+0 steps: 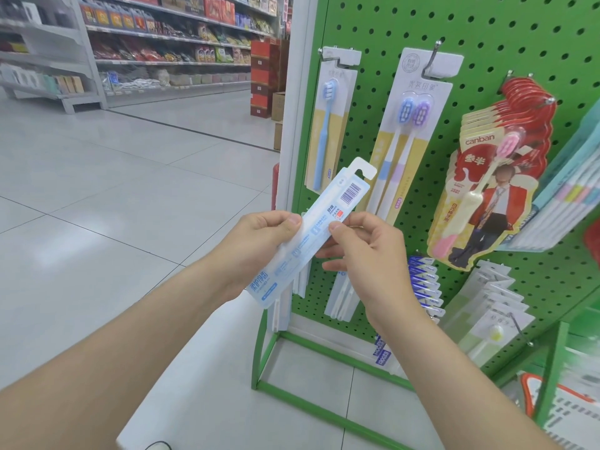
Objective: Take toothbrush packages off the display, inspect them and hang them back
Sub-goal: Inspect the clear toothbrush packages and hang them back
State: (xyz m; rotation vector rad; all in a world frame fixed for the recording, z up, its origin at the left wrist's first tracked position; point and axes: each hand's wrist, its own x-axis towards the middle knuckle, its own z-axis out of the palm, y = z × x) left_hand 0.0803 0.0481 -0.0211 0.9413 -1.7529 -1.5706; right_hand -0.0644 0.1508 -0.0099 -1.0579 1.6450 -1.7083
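While left grip (259, 243) holds toothbrush package (314, 231), right grip (367, 254) pinches its edge.

I see a pale blue translucent plastic toothbrush package (311, 235) with a black-striped barcode (350, 193) and blue lettering, a green metal pegboard (487, 37) dotted with dark holes, and red-and-cream card toothbrush packs (487, 203).

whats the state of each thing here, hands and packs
pale blue package, off the display, held tilted, barcode side up
left hand, grips the package
right hand, pinches the package
single-brush pack, hanging on its hook
twin-brush pack, hanging on its hook
red canban packs, hanging stacked on the pegboard
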